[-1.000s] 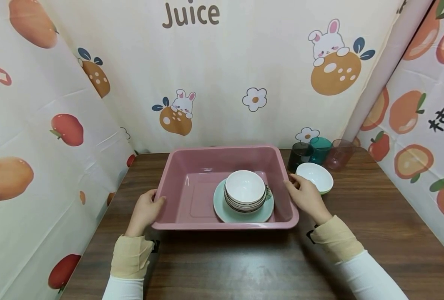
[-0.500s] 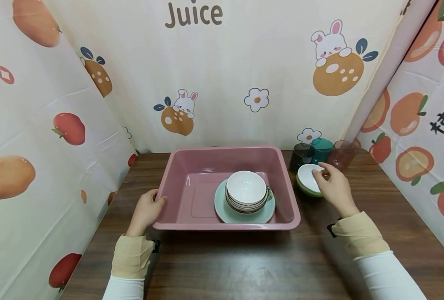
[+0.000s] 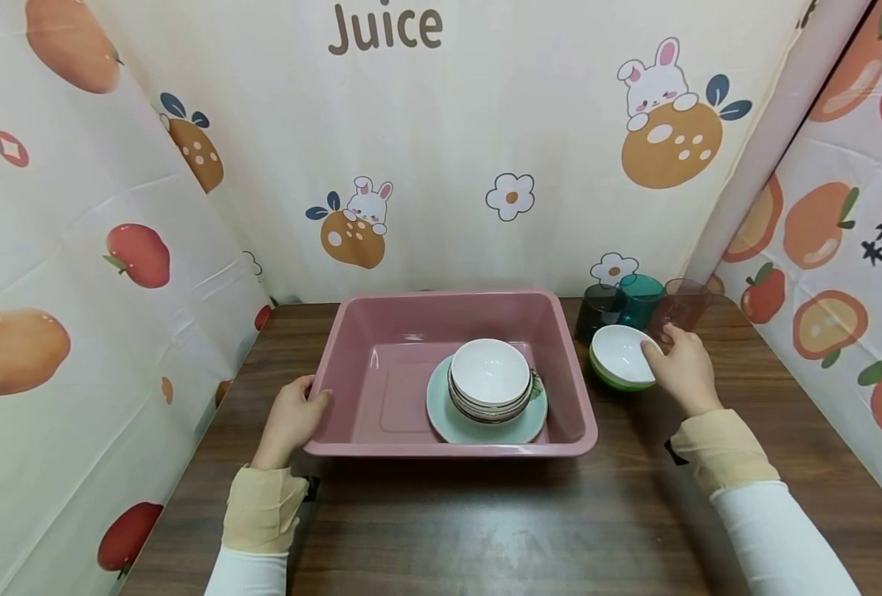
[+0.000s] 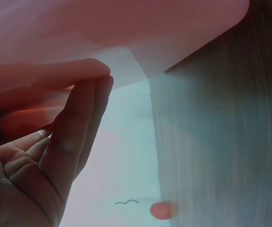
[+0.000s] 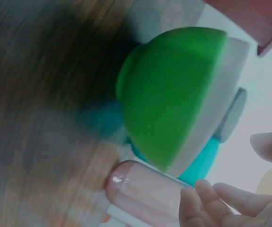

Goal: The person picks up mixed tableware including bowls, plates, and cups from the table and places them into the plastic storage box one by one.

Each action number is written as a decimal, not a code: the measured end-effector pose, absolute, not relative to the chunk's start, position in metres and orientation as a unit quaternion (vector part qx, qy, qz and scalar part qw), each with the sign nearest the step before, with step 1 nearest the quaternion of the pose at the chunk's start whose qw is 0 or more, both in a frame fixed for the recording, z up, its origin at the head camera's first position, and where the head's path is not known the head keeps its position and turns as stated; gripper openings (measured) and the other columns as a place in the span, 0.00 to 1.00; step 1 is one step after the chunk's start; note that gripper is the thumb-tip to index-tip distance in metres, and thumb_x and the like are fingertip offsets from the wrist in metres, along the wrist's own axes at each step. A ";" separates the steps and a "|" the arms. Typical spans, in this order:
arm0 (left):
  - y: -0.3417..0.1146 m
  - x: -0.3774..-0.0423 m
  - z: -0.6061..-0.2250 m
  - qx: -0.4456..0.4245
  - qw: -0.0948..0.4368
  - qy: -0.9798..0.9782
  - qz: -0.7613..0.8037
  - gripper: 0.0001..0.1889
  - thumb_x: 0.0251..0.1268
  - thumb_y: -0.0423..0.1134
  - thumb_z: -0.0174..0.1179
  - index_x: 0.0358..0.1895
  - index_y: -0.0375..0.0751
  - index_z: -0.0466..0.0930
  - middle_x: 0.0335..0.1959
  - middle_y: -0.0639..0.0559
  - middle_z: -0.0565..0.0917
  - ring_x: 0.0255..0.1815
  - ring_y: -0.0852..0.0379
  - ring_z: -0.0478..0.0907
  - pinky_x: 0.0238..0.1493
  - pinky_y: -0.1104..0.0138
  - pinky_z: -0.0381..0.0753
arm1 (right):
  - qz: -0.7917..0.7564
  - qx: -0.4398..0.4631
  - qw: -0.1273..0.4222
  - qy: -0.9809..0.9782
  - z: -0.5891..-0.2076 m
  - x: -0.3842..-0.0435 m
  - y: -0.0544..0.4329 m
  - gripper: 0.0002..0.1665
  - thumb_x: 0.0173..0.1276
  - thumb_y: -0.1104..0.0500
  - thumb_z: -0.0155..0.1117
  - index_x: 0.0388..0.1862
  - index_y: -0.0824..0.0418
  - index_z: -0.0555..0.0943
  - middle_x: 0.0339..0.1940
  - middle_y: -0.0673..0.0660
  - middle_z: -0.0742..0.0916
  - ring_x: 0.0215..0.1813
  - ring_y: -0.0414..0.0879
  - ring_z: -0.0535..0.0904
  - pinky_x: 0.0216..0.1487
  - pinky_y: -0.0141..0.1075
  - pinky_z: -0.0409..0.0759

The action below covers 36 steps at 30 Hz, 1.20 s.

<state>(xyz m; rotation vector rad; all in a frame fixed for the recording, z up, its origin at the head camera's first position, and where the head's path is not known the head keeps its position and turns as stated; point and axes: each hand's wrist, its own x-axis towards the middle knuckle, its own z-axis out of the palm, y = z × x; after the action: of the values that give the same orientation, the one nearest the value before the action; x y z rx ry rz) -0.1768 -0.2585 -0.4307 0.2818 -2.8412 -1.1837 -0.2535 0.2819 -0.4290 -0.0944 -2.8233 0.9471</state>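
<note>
At the left side of a pink plastic basin [image 3: 451,450], my left hand [image 3: 287,418] grips the rim, thumb on top. In the left wrist view the fingers of my left hand [image 4: 69,127] come up under that rim. A white bowl with a green outside [image 3: 623,352] stands on the table right of the basin. My right hand [image 3: 682,372] is at its right edge, thumb and fingers spread apart. Seen from the right wrist, the green side of the bowl [image 5: 169,90] faces the camera, with a gap between it and my right hand [image 5: 235,203].
Inside the basin, a stack of white bowls [image 3: 489,372] sits on a pale green plate [image 3: 441,410]. Behind the green bowl are a dark cup [image 3: 597,313], a teal cup [image 3: 640,300] and a clear pinkish cup [image 3: 685,302]. Printed curtains [image 3: 441,165] enclose the table.
My right hand has left the basin's right side, reached over the green bowl, then drawn back to its right edge. My left hand keeps its place on the basin.
</note>
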 end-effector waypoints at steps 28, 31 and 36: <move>-0.259 -0.177 -0.431 0.095 0.023 -0.918 -0.385 0.22 0.70 0.39 0.53 0.61 0.27 0.74 0.48 0.32 0.83 0.42 0.47 0.81 0.42 0.58 0.79 | 0.279 -0.062 0.049 -0.957 -0.451 -0.277 0.299 0.24 0.69 0.60 0.48 0.50 0.82 0.77 0.48 0.80 0.81 0.46 0.71 0.75 0.48 0.60 0.73; -0.258 -0.177 -0.431 0.094 0.023 -0.918 -0.384 0.22 0.70 0.39 0.53 0.60 0.27 0.74 0.47 0.33 0.83 0.41 0.47 0.81 0.40 0.61 0.78 | 0.277 -0.068 0.056 -0.957 -0.453 -0.278 0.300 0.23 0.69 0.61 0.48 0.48 0.81 0.78 0.47 0.79 0.81 0.46 0.71 0.76 0.47 0.60 0.73; -0.259 -0.177 -0.432 0.093 0.024 -0.919 -0.382 0.21 0.70 0.38 0.53 0.60 0.27 0.74 0.46 0.33 0.83 0.40 0.47 0.81 0.39 0.61 0.78 | 0.279 -0.071 0.066 -0.955 -0.456 -0.278 0.299 0.23 0.68 0.61 0.48 0.47 0.81 0.79 0.46 0.79 0.82 0.45 0.71 0.76 0.47 0.59 0.74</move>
<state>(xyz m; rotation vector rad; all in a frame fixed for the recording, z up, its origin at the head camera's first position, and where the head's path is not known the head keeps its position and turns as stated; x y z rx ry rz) -0.1767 -0.2591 -0.4316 0.2864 -2.8450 -1.1832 -0.2781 0.2995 -0.4559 -0.2128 -2.8805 0.8423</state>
